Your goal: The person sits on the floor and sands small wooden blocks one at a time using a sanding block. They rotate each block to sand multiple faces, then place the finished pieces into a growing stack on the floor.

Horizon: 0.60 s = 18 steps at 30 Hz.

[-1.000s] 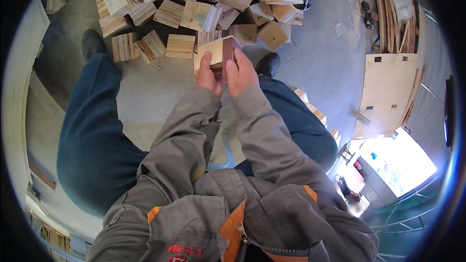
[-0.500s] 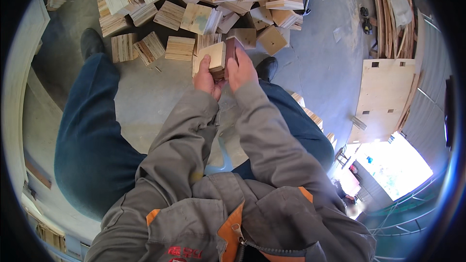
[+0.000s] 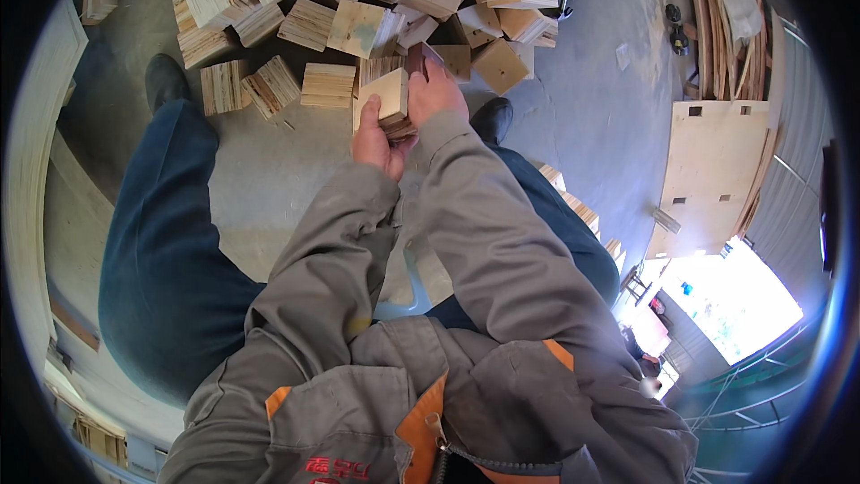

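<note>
Between my knees, my left hand (image 3: 378, 143) is closed round a square plywood block (image 3: 385, 95), thumb on its pale top face and fingers under its layered edge. My right hand (image 3: 436, 92) is closed on a flat, dark reddish-brown block (image 3: 416, 57), held at the right side of the plywood block. The brown block's far end sticks out past the plywood block. Most of it is hidden behind my right fingers, so I cannot tell whether the two touch along their whole length.
Just beyond my hands lies a heap of plywood blocks (image 3: 358, 29) on the concrete floor (image 3: 278, 157). More blocks (image 3: 582, 211) lie beside my right leg. Plywood panels (image 3: 712, 170) and long boards (image 3: 730, 45) lie at the right. A light-blue curved piece (image 3: 408, 300) shows below my forearms.
My right hand has slid away from me with the brown block, along the side of the plywood block. My left hand still holds the plywood block in nearly the same place.
</note>
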Available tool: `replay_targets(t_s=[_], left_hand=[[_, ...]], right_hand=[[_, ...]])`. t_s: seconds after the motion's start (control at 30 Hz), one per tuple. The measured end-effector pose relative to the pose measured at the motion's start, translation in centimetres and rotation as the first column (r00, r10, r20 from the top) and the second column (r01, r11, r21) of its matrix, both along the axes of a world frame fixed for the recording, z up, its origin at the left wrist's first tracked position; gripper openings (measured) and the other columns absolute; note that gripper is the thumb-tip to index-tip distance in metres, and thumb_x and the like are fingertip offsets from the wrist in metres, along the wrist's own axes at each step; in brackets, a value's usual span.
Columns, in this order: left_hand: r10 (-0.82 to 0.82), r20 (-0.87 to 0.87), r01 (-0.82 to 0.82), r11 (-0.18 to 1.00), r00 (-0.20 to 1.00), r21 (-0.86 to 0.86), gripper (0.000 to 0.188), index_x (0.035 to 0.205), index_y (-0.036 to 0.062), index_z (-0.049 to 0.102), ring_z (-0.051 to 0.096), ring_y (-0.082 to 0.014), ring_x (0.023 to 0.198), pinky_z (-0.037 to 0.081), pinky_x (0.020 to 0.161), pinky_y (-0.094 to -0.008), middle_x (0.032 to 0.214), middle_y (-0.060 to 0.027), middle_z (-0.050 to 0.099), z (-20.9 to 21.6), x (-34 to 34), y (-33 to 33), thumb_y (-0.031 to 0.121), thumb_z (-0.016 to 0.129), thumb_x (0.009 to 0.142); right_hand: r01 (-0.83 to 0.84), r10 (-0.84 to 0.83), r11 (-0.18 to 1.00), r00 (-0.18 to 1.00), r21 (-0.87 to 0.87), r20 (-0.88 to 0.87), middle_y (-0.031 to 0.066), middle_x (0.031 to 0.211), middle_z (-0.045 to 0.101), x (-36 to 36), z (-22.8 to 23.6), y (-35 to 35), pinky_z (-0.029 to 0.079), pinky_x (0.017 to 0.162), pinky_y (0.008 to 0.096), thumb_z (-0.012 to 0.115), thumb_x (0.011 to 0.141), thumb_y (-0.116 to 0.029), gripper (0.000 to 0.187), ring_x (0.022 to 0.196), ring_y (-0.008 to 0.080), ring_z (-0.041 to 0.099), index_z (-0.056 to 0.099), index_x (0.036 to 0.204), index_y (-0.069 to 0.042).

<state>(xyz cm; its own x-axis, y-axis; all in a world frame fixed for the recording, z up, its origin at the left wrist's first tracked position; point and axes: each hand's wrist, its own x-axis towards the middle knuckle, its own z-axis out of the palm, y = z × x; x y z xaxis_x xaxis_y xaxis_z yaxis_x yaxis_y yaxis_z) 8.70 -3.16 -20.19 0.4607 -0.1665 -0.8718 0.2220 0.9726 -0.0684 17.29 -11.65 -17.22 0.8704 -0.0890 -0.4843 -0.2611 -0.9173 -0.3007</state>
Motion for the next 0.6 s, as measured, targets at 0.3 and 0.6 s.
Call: replay_targets(t_s=[0.3, 0.6], left_hand=[[0.038, 0.023, -0.041, 0.993, 0.999, 0.108, 0.051, 0.127, -0.0002, 0.056, 0.07, -0.0285, 0.091, 0.061, 0.073, -0.0435, 0.11, -0.0151, 0.067, -1.2, -0.6, -0.4, 0.035, 0.069, 0.093], [-0.076, -0.032, 0.081, 0.982, 0.997, 0.169, 0.049, 0.126, 0.0038, 0.057, 0.069, -0.0283, 0.096, 0.059, 0.076, -0.046, 0.112, -0.0131, 0.067, 0.7, 0.2, -0.1, 0.038, 0.068, 0.093]], right_hand=[[0.019, -0.034, 0.993, 0.991, 0.116, 0.133, 0.0296, 0.144, 0.047, -10.3, 6.3, 0.5, 0.038, 0.113, 0.0459, 0.051, 0.098, -0.032, 0.058, 0.135, 0.0436, 0.045, 0.047, 0.143, 0.005], [-0.105, 0.11, 0.983, 0.993, -0.148, 0.029, 0.0209, 0.145, 0.047, -2.5, 3.6, 0.6, 0.048, 0.1, 0.0484, 0.048, 0.097, -0.032, 0.048, 0.125, 0.0389, 0.055, 0.05, 0.139, -0.008]])
